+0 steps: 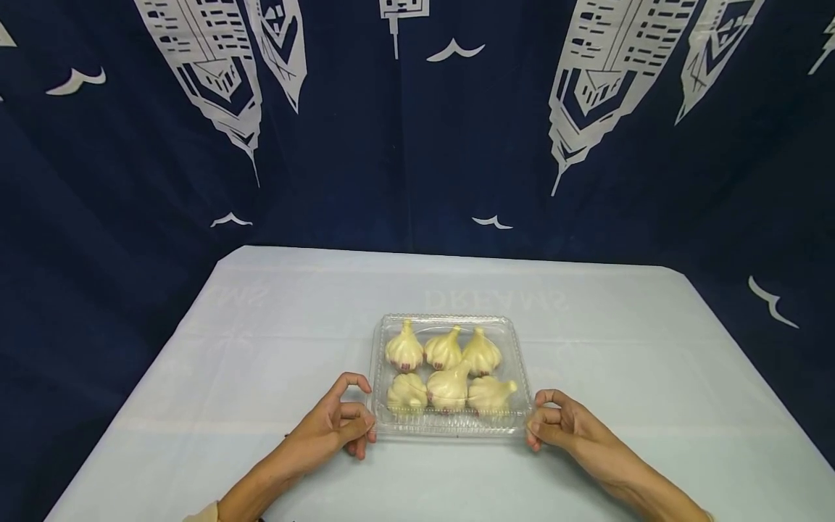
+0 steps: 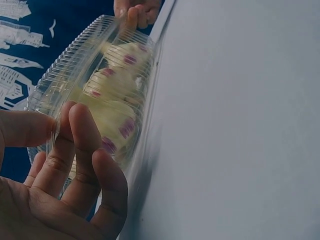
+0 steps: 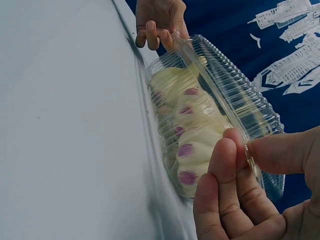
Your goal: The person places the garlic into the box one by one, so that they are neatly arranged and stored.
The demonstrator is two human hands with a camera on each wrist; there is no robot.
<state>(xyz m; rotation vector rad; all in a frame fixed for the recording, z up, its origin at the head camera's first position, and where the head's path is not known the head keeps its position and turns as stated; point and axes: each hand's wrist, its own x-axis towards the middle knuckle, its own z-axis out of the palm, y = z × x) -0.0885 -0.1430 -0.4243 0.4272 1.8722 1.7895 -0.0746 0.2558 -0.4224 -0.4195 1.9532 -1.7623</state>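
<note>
A clear plastic clamshell box [image 1: 450, 428] with a ridged rim lies on the table, its lid down. Inside are several pale garlic bulbs [image 1: 447, 388] in two rows, some with purple patches. My left hand [image 1: 339, 420] pinches the rim at the box's near left corner; the left wrist view shows the thumb and index finger [image 2: 62, 120] on that rim. At the near right corner my right hand [image 1: 564, 431] pinches the rim likewise, the thumb [image 3: 280, 152] pressed against the index finger in the right wrist view.
A white cloth covers the table [image 1: 274, 362], with faint lettering near its far side. Behind it hangs a dark blue curtain [image 1: 404, 159] printed with white buildings and birds. The table's left and right edges slope toward the viewer.
</note>
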